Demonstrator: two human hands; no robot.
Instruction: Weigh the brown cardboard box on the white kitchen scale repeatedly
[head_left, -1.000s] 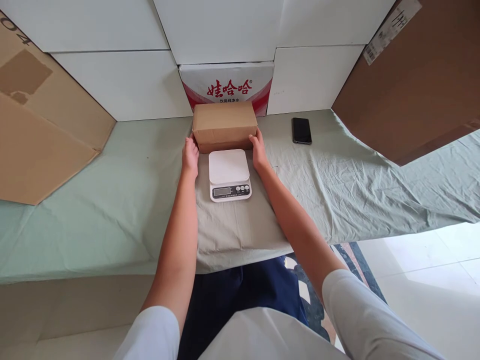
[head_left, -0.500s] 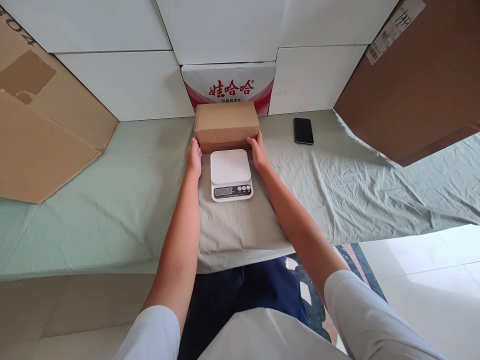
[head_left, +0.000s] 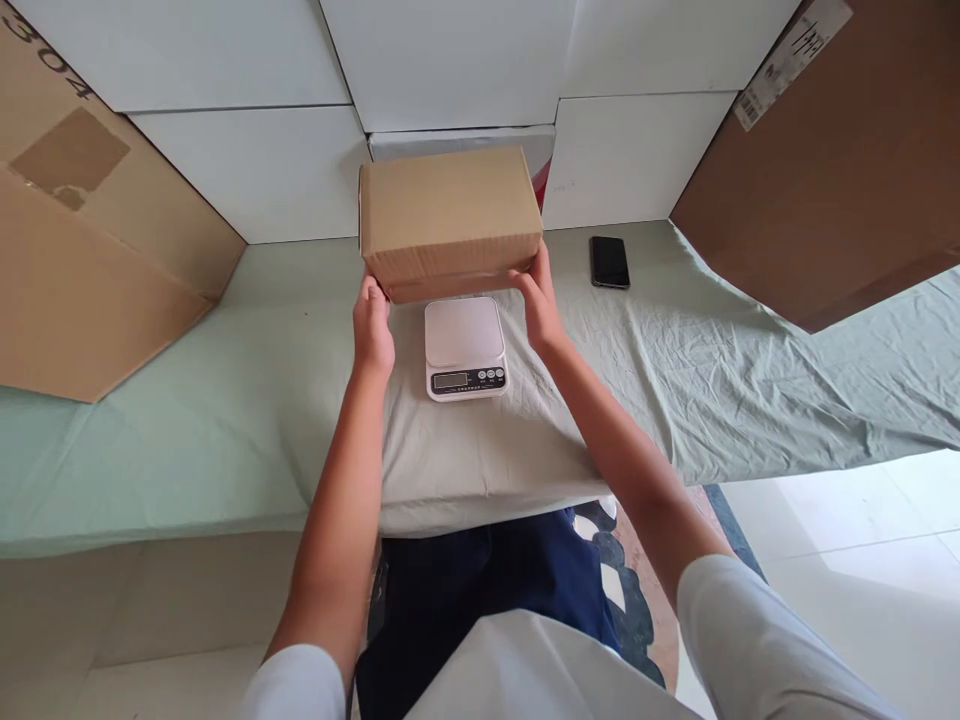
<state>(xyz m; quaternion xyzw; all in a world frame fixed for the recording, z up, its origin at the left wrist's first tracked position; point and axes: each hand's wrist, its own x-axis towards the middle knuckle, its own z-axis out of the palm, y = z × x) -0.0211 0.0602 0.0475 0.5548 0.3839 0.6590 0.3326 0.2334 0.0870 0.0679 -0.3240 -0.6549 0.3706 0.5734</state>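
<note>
A brown cardboard box (head_left: 454,205) is held up off the table between both of my hands, behind and above the scale. My left hand (head_left: 373,325) grips its lower left corner, with the fingertips hidden behind and under the box. At the lower right corner, my right hand (head_left: 540,298) has the thumb on the front face and the other fingers around the side. Just in front of the box, a white digital kitchen scale (head_left: 465,345) rests on the cloth with a bare platform. Its display and buttons face me.
A black phone (head_left: 609,262) lies to the right on the green cloth (head_left: 247,430). Large cardboard cartons stand at the left (head_left: 105,260) and right (head_left: 810,180). White panels (head_left: 450,60) rise at the back, and a white and red carton (head_left: 546,165) is mostly covered by the held box.
Both hands have lifted the cardboard box from the cloth, so it appears larger and higher and now covers most of the white and red carton's printing. The scale stays put.
</note>
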